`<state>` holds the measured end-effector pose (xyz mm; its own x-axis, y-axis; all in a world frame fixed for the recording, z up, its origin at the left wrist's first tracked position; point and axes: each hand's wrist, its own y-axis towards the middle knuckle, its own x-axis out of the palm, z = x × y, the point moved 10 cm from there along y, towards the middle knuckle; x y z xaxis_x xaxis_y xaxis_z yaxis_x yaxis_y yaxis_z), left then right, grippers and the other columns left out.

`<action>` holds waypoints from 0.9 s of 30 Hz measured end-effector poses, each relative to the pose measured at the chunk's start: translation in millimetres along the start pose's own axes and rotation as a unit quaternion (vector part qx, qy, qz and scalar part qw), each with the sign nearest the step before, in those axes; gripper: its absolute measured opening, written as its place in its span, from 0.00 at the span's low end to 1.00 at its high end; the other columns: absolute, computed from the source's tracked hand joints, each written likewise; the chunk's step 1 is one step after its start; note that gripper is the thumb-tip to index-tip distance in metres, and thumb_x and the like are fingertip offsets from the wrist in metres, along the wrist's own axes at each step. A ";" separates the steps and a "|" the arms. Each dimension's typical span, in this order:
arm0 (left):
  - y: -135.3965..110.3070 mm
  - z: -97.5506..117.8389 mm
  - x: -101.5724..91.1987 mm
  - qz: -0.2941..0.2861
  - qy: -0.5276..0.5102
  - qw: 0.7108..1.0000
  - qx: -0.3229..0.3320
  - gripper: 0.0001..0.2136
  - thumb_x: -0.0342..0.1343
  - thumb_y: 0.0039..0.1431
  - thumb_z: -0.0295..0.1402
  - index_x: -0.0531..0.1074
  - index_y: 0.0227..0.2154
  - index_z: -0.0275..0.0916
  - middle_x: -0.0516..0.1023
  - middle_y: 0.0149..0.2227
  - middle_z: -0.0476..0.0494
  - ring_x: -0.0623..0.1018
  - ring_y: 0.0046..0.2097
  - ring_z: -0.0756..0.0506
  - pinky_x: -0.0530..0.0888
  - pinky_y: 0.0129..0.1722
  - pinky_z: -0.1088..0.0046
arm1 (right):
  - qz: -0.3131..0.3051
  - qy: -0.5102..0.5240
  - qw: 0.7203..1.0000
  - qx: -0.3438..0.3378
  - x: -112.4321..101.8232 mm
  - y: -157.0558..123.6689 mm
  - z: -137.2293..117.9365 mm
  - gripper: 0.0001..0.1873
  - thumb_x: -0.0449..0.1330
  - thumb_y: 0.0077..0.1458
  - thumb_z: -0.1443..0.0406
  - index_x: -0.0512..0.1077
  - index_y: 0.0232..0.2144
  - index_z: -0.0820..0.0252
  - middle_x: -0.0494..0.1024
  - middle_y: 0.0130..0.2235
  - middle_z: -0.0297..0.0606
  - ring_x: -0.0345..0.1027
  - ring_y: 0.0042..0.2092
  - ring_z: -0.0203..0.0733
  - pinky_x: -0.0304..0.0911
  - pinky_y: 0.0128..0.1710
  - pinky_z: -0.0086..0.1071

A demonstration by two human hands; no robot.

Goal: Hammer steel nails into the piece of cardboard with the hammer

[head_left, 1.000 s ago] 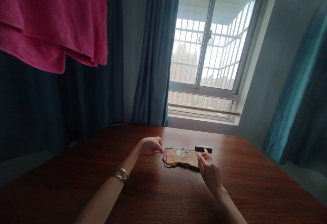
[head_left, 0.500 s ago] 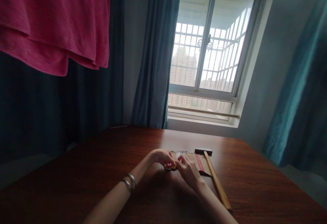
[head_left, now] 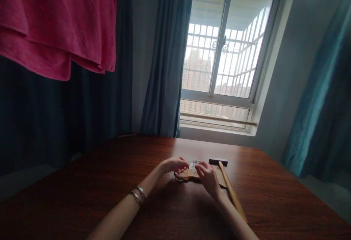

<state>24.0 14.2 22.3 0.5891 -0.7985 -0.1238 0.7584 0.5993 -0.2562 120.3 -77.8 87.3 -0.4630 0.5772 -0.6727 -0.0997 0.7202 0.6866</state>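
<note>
A small dotted tan piece with a pink edge (head_left: 189, 173) lies flat on the dark wooden table (head_left: 109, 189). My left hand (head_left: 175, 164) grips its left end with curled fingers. My right hand (head_left: 207, 176) rests on its right part, fingers bent down onto it. A row of thin metal prongs (head_left: 196, 162) stands up just behind the piece, between my hands. A hammer with a dark head (head_left: 218, 161) and a long wooden handle (head_left: 232, 192) lies to the right of my right hand. Two bangles sit on my left wrist.
A window with a grille (head_left: 222, 61) is behind the table, with blue curtains (head_left: 164, 57) on both sides. Pink cloth (head_left: 57, 24) hangs at the upper left. The table's right edge runs diagonally at the far right.
One second ago my left hand pinched a thin tool left of the piece and my right hand was at its right end. Both hands have since closed in over the piece. The hammer handle came into view.
</note>
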 end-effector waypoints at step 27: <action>28.3 -21.9 -29.9 0.201 0.064 0.976 0.044 0.15 0.53 0.44 0.43 0.70 0.25 0.33 0.64 0.13 0.54 0.63 0.12 0.54 0.57 0.11 0.81 | -0.023 0.118 0.961 0.250 32.2 5.5 100.4 0.16 0.52 0.48 0.59 0.77 0.29 0.60 0.79 0.31 0.40 0.72 0.33 0.43 0.62 0.33 0.30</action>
<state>21.7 53.9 -2.2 0.8087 -0.4947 -0.3182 0.4970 0.8640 -0.0803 193.3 -16.7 41.7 -0.6612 0.4786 -0.5777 0.2825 0.8722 0.3993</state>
